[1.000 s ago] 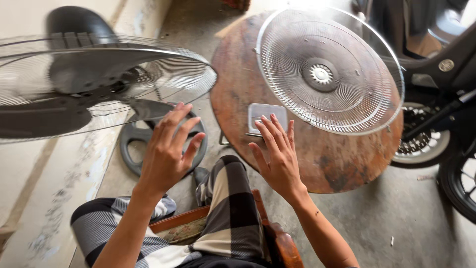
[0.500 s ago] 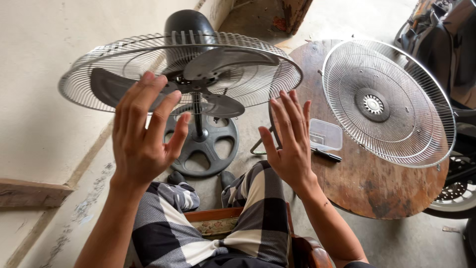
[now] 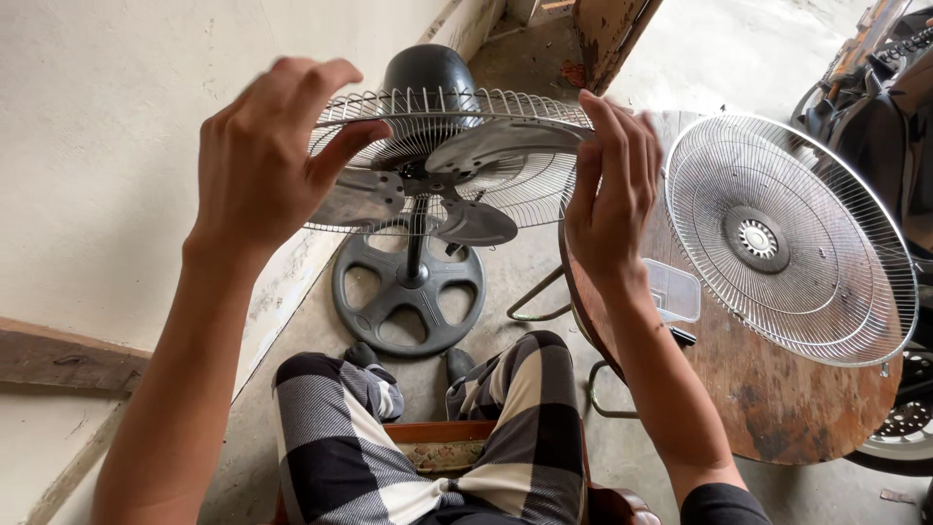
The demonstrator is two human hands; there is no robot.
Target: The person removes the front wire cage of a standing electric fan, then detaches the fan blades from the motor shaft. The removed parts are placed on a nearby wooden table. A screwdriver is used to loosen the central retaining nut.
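Note:
A standing fan with a dark motor housing, grey blades and a wire rear guard tilts toward me on its round black base. My left hand hovers at the guard's left rim, fingers curled and apart. My right hand is raised at the guard's right rim, fingers extended; whether it touches the rim is unclear. The detached front wire guard lies on the round wooden table to the right.
A clear plastic box sits on the table by the front guard. A pale wall runs along the left. A motorbike wheel and dark bike parts stand at the right. My checked-trousered legs rest on a wooden seat.
My view has swung left and down onto the fan. Both hands rose from above my lap to the two sides of the fan's rear guard.

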